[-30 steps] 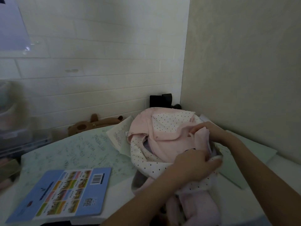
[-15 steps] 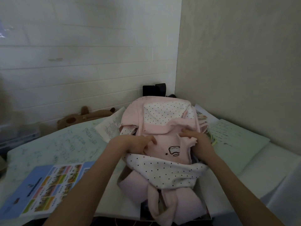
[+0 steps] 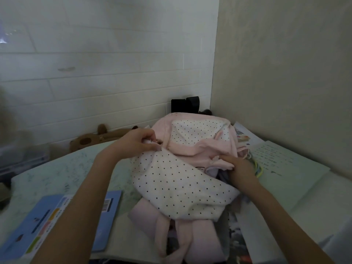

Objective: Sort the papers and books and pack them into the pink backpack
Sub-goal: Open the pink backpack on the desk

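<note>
There, the pink backpack (image 3: 192,159) lay slumped near the desk's (image 3: 57,176) far right corner, soft pale-pink fabric with white panels dotted black, two pink straps trailing toward the near edge. One blue book (image 3: 47,223) lay face down at the near left edge, one printed sheet (image 3: 276,159) beside the bag at the right edge, and one brown plush toy (image 3: 91,139) at the far edge. The left hand (image 3: 139,142) was closed, pinching the bag's dotted rim; the right hand (image 3: 240,166) gripped the pink flap at its opening. Half a second before, the left hand had rested nearer the bag's middle; it had since shifted to the rim.
</note>
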The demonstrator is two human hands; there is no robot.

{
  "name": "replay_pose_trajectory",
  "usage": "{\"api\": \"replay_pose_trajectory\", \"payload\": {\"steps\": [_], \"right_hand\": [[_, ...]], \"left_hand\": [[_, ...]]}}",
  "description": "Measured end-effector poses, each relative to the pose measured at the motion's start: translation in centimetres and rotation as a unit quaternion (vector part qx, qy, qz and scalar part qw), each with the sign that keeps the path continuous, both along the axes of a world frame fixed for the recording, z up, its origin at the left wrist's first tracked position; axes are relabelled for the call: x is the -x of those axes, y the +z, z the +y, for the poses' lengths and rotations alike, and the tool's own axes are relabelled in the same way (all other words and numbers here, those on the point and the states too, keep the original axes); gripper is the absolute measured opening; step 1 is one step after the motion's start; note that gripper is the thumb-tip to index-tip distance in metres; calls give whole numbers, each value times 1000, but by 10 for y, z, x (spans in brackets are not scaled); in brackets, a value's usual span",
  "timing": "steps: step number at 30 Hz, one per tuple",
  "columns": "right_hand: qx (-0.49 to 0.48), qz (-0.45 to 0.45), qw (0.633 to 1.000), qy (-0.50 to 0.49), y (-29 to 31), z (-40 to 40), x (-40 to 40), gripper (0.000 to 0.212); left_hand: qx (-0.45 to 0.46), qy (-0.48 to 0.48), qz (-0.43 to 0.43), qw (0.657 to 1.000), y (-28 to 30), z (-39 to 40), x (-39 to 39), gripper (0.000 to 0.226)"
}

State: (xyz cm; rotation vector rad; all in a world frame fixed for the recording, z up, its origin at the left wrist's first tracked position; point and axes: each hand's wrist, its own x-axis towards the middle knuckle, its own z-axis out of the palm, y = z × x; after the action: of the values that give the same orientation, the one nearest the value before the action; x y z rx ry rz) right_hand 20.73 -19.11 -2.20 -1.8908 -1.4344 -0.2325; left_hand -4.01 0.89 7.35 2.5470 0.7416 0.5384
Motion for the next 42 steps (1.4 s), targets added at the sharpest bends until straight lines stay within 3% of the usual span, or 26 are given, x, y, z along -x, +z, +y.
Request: {"api": "replay_pose_trajectory", "payload": {"steps": [2, 4, 5, 7, 9, 10, 14, 16, 17, 19, 21, 23, 26, 29, 33, 35, 37, 39, 42], "right_hand": [[-71, 104, 992, 1, 2, -6, 3, 36], [-153, 255, 955, -9, 7, -9, 5, 34], [-155, 287, 945, -23, 11, -9, 7, 31], [-50, 206, 976, -52, 21, -12, 15, 41], [103, 45, 993, -20, 35, -18, 27, 67], [150, -32, 988, 14, 42, -20, 32, 68], [215, -251, 938, 105, 52, -16, 62, 26], [247, -282, 921, 102, 48, -5, 72, 25], [257, -268, 926, 74, 47, 1, 73, 24], [184, -239, 953, -21, 51, 13, 67, 17], [70, -112, 987, -92, 54, 19, 55, 23], [-17, 42, 995, -92, 59, 24, 46, 39], [-28, 65, 996, -51, 64, 29, 49, 40], [-53, 44, 997, -39, 72, 28, 55, 31], [-123, 14, 991, -51, 92, 26, 55, 30], [-168, 24, 985, -15, 103, 22, 56, 30], [-181, 21, 983, -5, 105, 17, 54, 36], [-129, -11, 992, -16, 98, 11, 47, 31], [141, -44, 989, 20, 67, -2, 33, 9]], "left_hand": [[-14, 15, -26, 999, -7, 4, 5, 23], [-2, 22, -68, 997, -14, 4, 13, 24], [15, 14, -79, 997, -16, 3, 17, 24], [42, -28, -32, 998, -21, -2, 25, 23], [48, -85, 98, 990, -23, -13, 27, 17], [43, -109, 166, 979, -25, -18, 26, 11], [33, -146, 321, 935, -23, -39, 18, 32], [45, -158, 381, 910, -14, -48, 17, 40], [49, -168, 400, 900, -9, -50, 17, 42], [48, -198, 407, 890, -1, -56, 16, 46], [42, -218, 409, 885, 2, -65, 15, 52], [25, -223, 418, 880, -1, -77, 9, 58], [2, -227, 362, 904, -15, -92, -7, 43], [-8, -246, 226, 943, -17, -103, -17, 23], [-125, -196, -29, 972, -13, -122, -39, 29], [-201, -128, -90, 967, -13, -130, -51, 24], [-249, -105, -85, 959, -21, -137, -59, 12], [-278, -137, -30, 950, -38, -143, -61, 5], [-274, -181, 44, 943, -66, -150, -57, 7]]}}
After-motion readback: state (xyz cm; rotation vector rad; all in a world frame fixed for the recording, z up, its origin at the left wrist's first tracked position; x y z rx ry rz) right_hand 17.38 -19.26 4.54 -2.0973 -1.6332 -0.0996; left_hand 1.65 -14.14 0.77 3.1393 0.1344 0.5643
